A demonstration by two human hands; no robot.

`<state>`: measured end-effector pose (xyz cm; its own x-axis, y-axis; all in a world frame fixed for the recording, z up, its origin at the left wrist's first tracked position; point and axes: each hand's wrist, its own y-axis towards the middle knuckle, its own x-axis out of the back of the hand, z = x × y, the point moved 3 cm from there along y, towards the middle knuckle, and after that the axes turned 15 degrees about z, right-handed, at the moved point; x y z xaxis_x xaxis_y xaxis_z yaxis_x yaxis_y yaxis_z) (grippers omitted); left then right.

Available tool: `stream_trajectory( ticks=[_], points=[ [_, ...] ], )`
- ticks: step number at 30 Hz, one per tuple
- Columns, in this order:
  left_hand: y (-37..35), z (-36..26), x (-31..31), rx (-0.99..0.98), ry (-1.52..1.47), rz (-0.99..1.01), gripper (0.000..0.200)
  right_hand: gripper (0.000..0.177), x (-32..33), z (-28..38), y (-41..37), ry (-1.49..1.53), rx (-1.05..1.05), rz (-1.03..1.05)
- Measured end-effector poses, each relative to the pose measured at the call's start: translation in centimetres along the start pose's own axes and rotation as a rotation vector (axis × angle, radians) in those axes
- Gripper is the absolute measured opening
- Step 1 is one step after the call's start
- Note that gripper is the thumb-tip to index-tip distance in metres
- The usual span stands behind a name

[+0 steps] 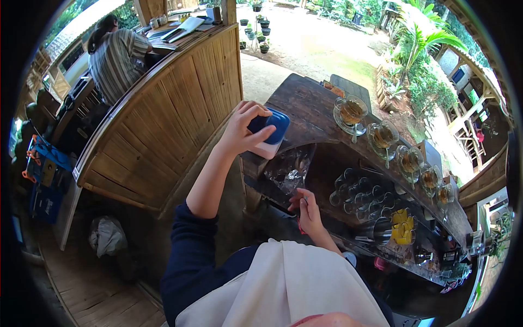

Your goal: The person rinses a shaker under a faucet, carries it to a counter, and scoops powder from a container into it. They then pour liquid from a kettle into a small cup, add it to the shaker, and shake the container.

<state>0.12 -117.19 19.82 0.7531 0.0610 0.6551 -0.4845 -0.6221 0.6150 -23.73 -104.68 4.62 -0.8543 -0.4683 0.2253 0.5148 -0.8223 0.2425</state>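
Note:
My left hand [248, 128] is wrapped round a container with a blue lid [279, 124] and a whitish body, held over the left end of the dark wooden counter [297, 98]. Lower and to the right, my right hand [309, 210] has its fingers pinched on something thin, too small to make out. Just beyond it lies shiny clear plastic [291, 169]. Along the counter's raised far edge stands a row of glass cups on saucers, the nearest to the left being a cup with brown contents [350, 111] and a spoon beside it.
Several empty glass cups [362, 193] stand on the lower shelf, with a glass of yellow packets [403, 226] to their right. A curved wooden partition [163, 114] rises at the left. Behind it sits a person in a striped shirt [117, 62]. A pale bag [107, 236] lies at lower left.

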Motion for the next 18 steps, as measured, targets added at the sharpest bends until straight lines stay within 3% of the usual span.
stream_trajectory(
  ticks=[5, 9, 13, 15, 18],
  points=[
    [-1.0, 0.2, -1.1, 0.043, -0.082, -0.25, 0.018, 0.037, 0.2, -0.7, -0.1, -0.03, -0.13, -0.036],
    [-1.8, -0.1, -2.2, 0.029, -0.11, -0.334, 0.02, 0.044, 1.1, -1.7, 0.8, -0.223, -0.124, -0.123],
    [-2.7, -0.4, -2.8, 0.07, -0.06, -0.473, 0.025, 0.04, 1.4, -2.6, 1.9, -0.262, -0.108, -0.171],
    [-3.2, -1.1, -3.0, 0.052, -0.011, -0.509, 0.027, 0.043, 1.2, -2.7, 2.3, -0.151, -0.196, -0.176],
    [-4.6, -3.4, -3.6, 0.131, 0.037, -0.566, 0.032, 0.051, 0.8, -3.1, 3.1, -0.204, -0.145, -0.155]
  ],
)
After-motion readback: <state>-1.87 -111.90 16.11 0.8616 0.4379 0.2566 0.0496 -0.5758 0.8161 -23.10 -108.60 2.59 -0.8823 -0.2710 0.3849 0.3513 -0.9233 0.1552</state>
